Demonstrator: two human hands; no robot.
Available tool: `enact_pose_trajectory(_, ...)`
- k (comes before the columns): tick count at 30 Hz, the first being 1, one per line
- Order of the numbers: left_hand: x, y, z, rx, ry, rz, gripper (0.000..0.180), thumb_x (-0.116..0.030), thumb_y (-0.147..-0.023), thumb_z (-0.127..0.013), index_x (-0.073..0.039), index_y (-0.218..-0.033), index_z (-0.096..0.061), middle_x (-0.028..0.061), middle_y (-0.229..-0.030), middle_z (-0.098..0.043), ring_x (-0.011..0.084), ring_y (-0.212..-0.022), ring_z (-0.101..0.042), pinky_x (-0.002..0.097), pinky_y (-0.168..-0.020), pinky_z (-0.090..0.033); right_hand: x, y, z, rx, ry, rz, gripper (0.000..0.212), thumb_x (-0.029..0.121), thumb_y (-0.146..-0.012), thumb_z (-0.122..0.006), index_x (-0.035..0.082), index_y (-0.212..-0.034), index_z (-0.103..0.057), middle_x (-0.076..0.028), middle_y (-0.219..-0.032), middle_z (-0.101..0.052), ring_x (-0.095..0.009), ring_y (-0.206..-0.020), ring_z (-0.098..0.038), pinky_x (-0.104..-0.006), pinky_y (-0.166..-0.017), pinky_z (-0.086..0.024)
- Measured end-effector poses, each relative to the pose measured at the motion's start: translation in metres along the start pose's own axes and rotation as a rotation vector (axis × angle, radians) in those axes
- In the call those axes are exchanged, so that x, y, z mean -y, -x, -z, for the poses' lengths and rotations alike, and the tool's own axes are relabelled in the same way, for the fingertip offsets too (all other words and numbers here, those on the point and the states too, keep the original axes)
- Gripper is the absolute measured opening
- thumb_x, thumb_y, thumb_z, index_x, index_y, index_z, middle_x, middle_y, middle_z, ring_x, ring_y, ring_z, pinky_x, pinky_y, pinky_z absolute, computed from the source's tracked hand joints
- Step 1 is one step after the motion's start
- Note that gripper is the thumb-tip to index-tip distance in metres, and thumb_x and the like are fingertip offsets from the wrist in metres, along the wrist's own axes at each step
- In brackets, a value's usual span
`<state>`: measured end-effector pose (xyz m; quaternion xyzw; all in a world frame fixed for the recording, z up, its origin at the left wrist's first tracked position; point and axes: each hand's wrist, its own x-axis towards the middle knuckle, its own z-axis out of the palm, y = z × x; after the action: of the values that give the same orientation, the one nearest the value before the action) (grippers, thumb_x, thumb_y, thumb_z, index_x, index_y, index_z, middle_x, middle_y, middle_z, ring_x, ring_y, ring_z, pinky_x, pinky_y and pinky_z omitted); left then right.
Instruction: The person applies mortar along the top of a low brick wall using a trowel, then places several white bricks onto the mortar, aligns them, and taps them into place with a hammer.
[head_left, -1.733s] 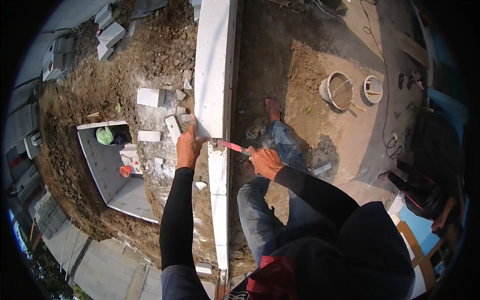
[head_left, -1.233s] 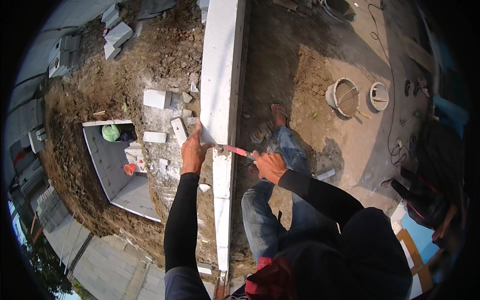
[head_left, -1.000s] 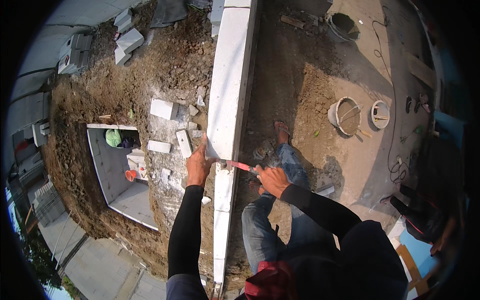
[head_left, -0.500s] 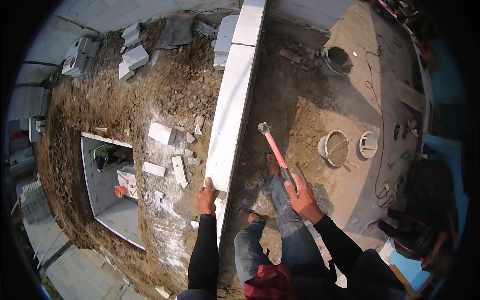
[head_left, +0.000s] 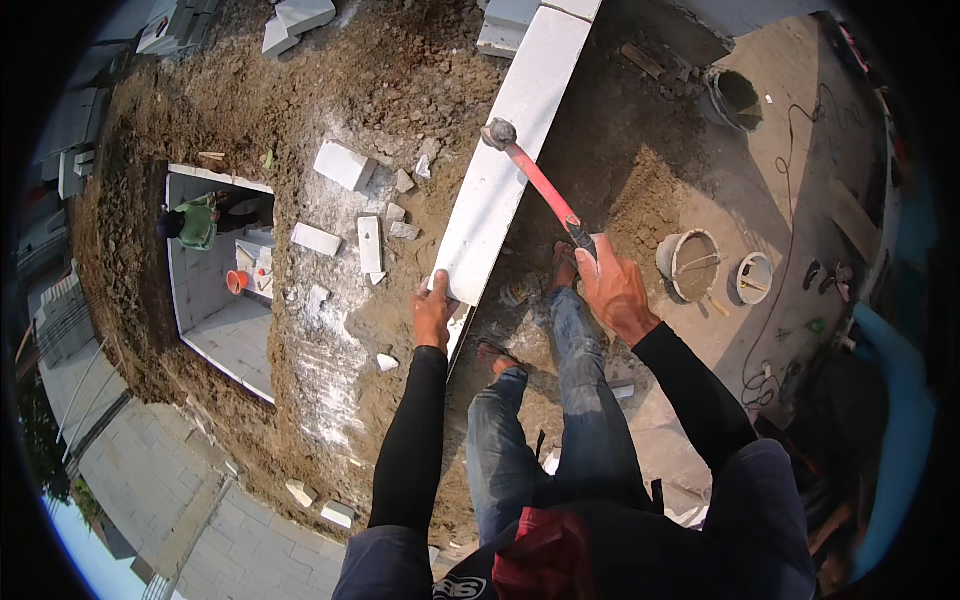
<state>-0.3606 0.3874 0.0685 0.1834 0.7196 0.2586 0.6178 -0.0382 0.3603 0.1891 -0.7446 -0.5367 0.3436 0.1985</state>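
My right hand [head_left: 618, 296] is closed around the black grip of a mallet [head_left: 540, 184] with a red handle and a rounded grey head. Its head appears over the top of a long white block [head_left: 512, 180] in the low wall; whether it touches cannot be told. My left hand [head_left: 432, 314] grips the near end corner of that block, its fingers partly hidden. Beyond this end, a lower strip of the wall shows.
Loose white block pieces [head_left: 344, 165] lie on soil left of the wall. Further left, a person [head_left: 197, 222] is in a walled pit with an orange bucket [head_left: 237, 282]. To the right are mortar buckets [head_left: 692, 266] and a cable [head_left: 790, 190] on the floor.
The mallet has moved from right of the wall to over the block. My left hand stays at the block's end. The whole view has shifted and turned.
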Motion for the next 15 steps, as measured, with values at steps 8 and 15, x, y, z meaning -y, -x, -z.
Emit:
enact_pose_trajectory(8,-0.002,0.001,-0.003,0.026,0.006,-0.028,0.065,-0.048,-0.096,-0.077,0.006,-0.129,-0.065,0.0111,-0.106,-0.071,0.0197,-0.093,-0.071,0.0357,-0.084,-0.062,-0.001,0.065,-0.043,0.190,0.142,0.026,0.031,0.031,-0.105,-0.062,0.003,-0.117,-0.057,-0.025,-0.074,-0.068,-0.047,-0.071,-0.068,-0.0555,-0.061,-0.052)
enact_pose_trajectory(15,0.019,-0.019,0.013,-0.141,-0.170,-0.072,0.083,-0.050,-0.095,-0.076,0.014,-0.143,-0.053,0.0205,-0.121,-0.070,0.0221,-0.102,-0.071,0.0355,-0.085,-0.062,0.008,0.052,-0.044,0.214,0.224,0.075,0.029,0.031,-0.104,-0.062,0.002,-0.109,-0.059,-0.025,-0.079,-0.068,-0.048,-0.070,-0.067,-0.0547,-0.060,-0.049)
